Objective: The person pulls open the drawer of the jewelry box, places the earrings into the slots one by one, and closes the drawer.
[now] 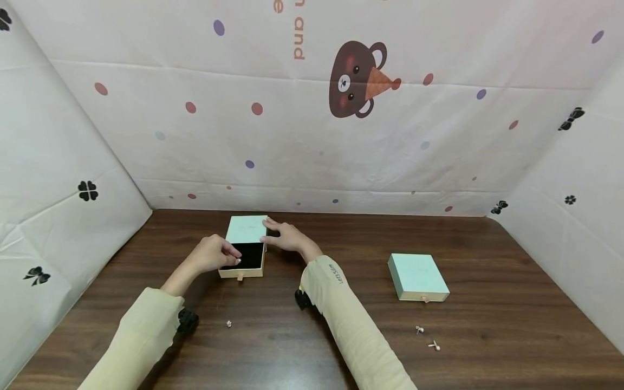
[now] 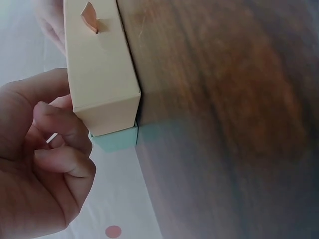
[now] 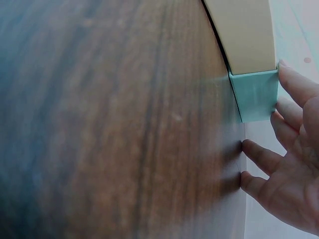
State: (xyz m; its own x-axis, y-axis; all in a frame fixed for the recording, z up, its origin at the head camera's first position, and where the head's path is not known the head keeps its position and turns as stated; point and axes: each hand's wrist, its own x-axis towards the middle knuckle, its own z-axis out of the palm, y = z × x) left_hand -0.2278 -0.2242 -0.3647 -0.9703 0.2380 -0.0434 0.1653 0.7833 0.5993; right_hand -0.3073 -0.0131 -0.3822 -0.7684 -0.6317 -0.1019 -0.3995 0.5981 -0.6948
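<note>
My left hand (image 1: 214, 253) is over the black-lined drawer (image 1: 251, 255) of a mint box (image 1: 246, 229), with the drawer pulled out toward me. Thumb and fingertips pinch a small whitish piece (image 1: 239, 261), like a stud earring, close above the black lining; the fingers hide most of it. A tan pull tab (image 2: 89, 19) sticks out from the drawer's cream front. On the box's right side, my right hand (image 1: 288, 236) touches the mint sleeve (image 3: 256, 94) with extended fingers, two other fingertips resting on the table.
A second mint box (image 1: 420, 273), closed, sits on the brown wooden table (image 1: 341, 303) at the right. Before it lie two stud earrings (image 1: 435, 346). Another small silvery piece (image 1: 228, 324) lies nearer, left of centre. Printed white cloth (image 1: 292, 135) surrounds the table at back and sides.
</note>
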